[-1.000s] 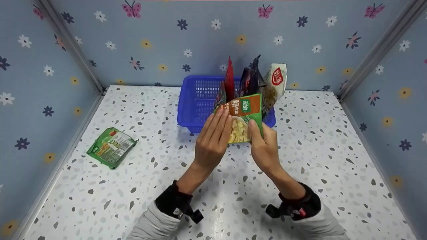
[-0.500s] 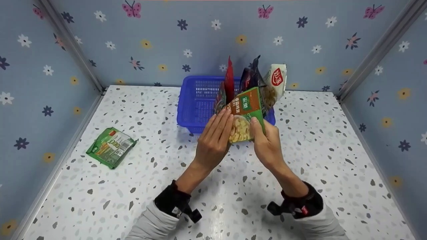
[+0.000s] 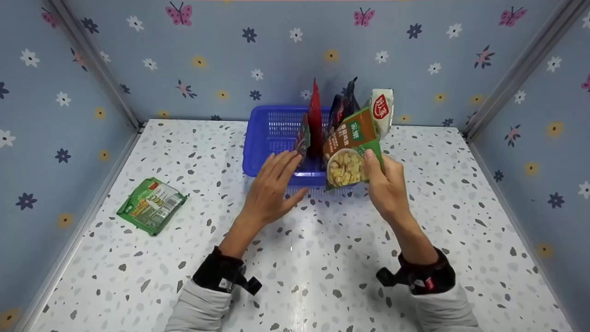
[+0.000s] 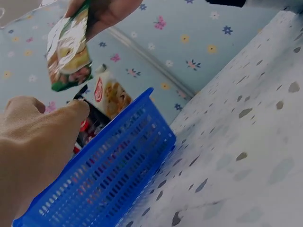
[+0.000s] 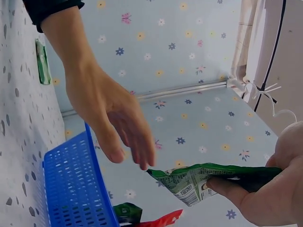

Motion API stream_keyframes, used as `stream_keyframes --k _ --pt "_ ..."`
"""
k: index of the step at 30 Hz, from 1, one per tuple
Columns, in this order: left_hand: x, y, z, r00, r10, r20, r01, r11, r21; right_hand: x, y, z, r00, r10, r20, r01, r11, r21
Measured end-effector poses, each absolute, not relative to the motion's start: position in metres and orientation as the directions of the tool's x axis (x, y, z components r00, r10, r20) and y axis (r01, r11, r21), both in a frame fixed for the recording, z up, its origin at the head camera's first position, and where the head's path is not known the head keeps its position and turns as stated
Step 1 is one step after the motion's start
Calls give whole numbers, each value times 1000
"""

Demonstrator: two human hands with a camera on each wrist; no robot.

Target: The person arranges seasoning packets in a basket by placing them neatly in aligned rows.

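Observation:
My right hand [image 3: 387, 184] pinches a green-and-orange food packet [image 3: 348, 166] by its right edge, thumb on the printed front, above the front right of a blue plastic basket [image 3: 267, 167]. In the right wrist view the packet's back with a barcode [image 5: 189, 193] shows. My left hand [image 3: 269, 191] is apart from that packet, fingers extended over the basket's front rim and thumb spread. Inside the basket stand a red packet [image 3: 315, 122], a dark packet [image 3: 339, 110], a small dark-green packet [image 3: 303, 136] and a white packet with a red logo [image 3: 381, 110], partly hidden.
A green packet [image 3: 152, 206] lies on the left of the speckled white tabletop [image 3: 193, 276]. Flower-patterned blue panels [image 3: 286, 55] stand at the back and both sides, with the basket close to the back one.
My left hand has let go of the green-and-orange packet and drawn back to the left. My right hand has carried the packet a little to the right and tilted it.

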State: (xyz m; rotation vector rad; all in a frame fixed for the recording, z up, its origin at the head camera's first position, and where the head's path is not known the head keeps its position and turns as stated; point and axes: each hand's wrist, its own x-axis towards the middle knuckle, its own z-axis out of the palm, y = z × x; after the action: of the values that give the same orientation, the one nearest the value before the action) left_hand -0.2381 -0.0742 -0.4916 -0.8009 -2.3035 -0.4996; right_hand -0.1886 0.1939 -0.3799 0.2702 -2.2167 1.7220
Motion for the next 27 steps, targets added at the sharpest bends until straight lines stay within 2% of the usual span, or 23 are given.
stream_keyframes --k 6,10,27 --pt "-251 -107 -500 -705 359 612 581 787 208 -193 204 -374 -928 88 363 -331 256 -908" --pt "-256 -118 -507 -741 337 581 557 792 250 -194 207 -374 -928 98 361 -325 263 -908" --pt "-263 -121 -525 -772 339 538 514 831 213 -195 209 -376 -940 84 329 -299 256 -919"
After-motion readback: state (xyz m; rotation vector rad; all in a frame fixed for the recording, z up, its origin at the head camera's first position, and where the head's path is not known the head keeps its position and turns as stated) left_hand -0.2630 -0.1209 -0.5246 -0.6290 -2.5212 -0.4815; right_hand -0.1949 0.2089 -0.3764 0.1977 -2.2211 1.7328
